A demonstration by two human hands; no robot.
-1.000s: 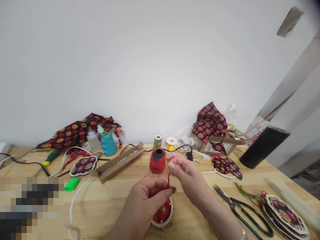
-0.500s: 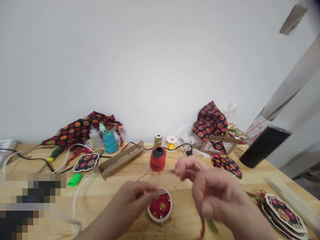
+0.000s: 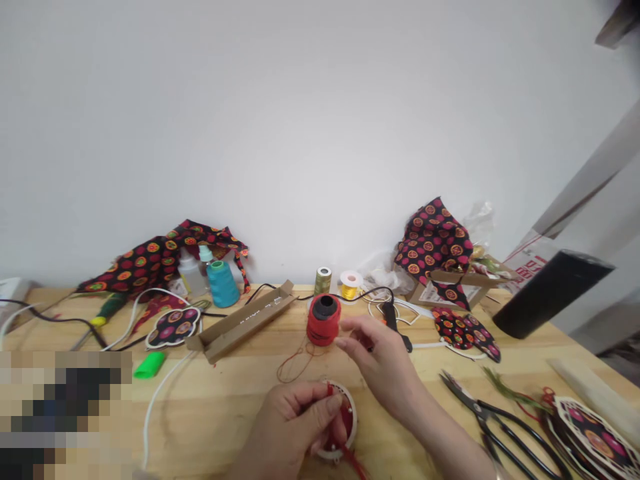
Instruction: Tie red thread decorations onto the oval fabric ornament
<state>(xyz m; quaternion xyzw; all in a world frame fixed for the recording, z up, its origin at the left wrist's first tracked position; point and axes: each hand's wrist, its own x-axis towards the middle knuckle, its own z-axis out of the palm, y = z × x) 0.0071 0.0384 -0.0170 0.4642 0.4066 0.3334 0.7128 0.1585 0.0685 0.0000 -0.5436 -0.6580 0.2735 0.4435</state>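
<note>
My left hand (image 3: 305, 417) is closed with thumb and fingers around a red tassel (image 3: 354, 461), whose strands trail down toward the bottom edge. Under and beside those fingers is a round ornament (image 3: 351, 427) with a pale openwork rim and red fabric, partly covered by the hand. My right hand (image 3: 375, 357) reaches to the right side of the red thread spool (image 3: 324, 327), thumb and forefinger apart, with nothing visible between them. Loose red thread (image 3: 295, 363) curls on the table in front of the spool.
Black-handled scissors (image 3: 483, 413) lie right of my right forearm, beside stacked fabric ornaments (image 3: 595, 433). A long cardboard tray (image 3: 245, 323), a teal thread cone (image 3: 223, 285) and a green piece (image 3: 149, 365) are on the left. A black cylinder (image 3: 550, 297) stands tilted at far right.
The red strands that hung below my right hand are now in my left hand. My right hand has moved left and away toward the red spool, uncovering the scissors. The view has shifted slightly.
</note>
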